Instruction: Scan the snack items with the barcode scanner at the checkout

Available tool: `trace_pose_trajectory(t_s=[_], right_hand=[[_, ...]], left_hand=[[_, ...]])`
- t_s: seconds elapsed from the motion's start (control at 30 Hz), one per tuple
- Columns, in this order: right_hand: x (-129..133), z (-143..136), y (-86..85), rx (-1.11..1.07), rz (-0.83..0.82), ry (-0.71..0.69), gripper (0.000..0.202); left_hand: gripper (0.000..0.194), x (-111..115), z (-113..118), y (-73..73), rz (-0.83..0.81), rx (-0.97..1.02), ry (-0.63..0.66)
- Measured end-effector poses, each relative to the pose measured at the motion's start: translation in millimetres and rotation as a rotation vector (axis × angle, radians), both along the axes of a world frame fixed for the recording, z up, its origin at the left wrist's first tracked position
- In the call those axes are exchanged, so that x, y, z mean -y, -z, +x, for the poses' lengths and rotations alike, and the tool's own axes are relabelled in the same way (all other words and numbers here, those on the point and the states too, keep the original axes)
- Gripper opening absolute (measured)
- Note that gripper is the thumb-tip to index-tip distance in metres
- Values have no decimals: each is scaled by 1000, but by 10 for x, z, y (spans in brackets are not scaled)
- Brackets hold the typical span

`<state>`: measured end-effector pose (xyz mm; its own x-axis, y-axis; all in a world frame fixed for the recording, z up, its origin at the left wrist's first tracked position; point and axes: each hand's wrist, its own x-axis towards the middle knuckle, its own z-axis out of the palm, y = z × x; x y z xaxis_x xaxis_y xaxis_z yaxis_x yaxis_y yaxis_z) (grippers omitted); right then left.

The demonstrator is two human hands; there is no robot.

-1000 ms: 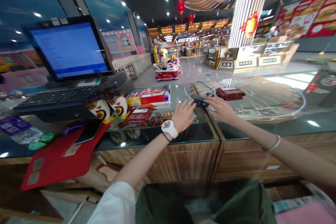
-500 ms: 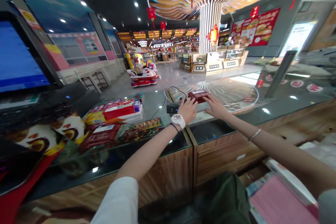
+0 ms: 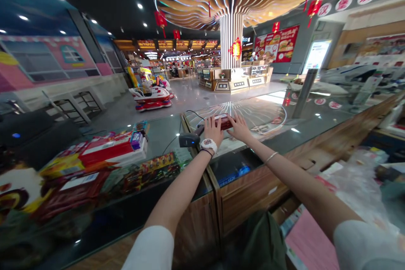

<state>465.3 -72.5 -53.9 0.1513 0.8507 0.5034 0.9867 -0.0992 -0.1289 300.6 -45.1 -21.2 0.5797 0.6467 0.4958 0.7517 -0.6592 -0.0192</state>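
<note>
A dark red packet [image 3: 224, 122] with a pale label rests on the glass counter, between my two hands. My left hand [image 3: 214, 130], with a white watch at the wrist, has its fingers on the packet's left end. At the opposite end, my right hand [image 3: 240, 129] grips the packet, its thumb on the near side. Parts of the packet lie hidden under my fingers. Just left of my left hand sits a black barcode scanner [image 3: 189, 139] with a small blue light and a cable.
Left on the glass counter [image 3: 164, 128] lie red boxes [image 3: 107, 148], another dark red packet [image 3: 79, 187] and other snack packs. A metal post [image 3: 305, 93] rises at the right. Below, an open drawer holds a pink sheet [image 3: 311, 236]; plastic bags [image 3: 357, 190] lie farther right.
The view has swung to the right. My left hand has moved from above the scanner onto the packet's left end, and the packet now sits between both hands.
</note>
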Motion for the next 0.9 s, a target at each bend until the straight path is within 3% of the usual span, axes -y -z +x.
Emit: trace_pose_trajectory(t_s=[0.2,0.4,0.7,0.9], right_hand=[[-26,29,107,-81,7,-46,72],[-62,115,133,-163,116,-129,66],[-7,92,6,-132,111,-52,54],[28,56,-100,-21,114,-10,46]], left_hand=[[61,6,11,83,-84,16,-71],[47,-43,-31,59,-60,44,-44],[36,-109,-61,-82,26,-34,-19],[39,-189,-24,-57,50,-73,43]])
